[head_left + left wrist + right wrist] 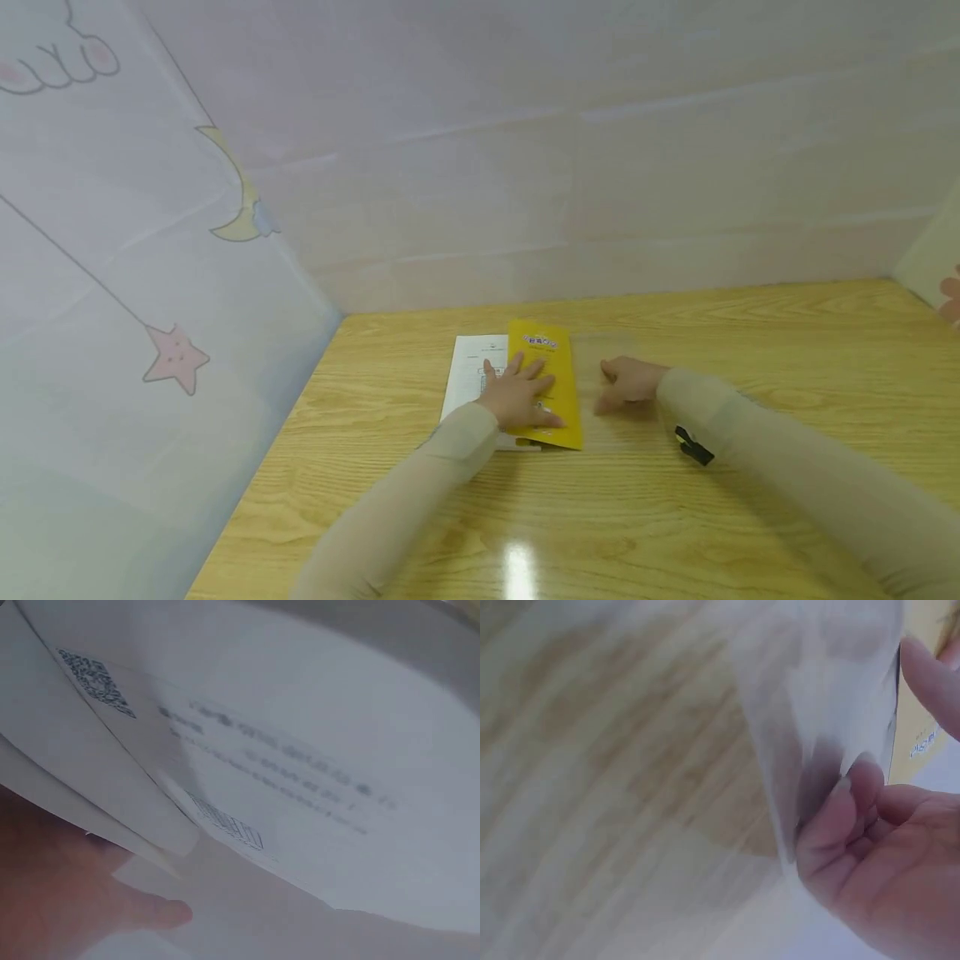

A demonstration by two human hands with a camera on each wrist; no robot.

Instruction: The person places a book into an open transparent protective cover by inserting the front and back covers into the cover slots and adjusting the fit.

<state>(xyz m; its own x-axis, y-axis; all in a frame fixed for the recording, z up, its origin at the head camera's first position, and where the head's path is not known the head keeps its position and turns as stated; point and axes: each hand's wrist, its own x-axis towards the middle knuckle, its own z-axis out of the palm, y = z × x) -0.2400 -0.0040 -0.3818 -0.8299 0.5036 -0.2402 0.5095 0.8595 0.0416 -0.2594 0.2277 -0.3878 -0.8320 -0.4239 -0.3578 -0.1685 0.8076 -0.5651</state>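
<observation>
A booklet with a yellow cover lies on the wooden table, and a white printed page shows at its left. My left hand rests across both with fingers spread. In the left wrist view, its thumb is beside white sheets, and a page carries blurred print and a code square. To the right of the yellow cover extends a clear plastic sheet. My right hand is at that sheet; in the right wrist view, its curled fingers hold the film, thumb apart.
The wood-grain table extends around the booklet and meets a pale cloth wall behind. Another patterned wall borders the left side. A small black item shows beside the right forearm; whether it is attached is unclear.
</observation>
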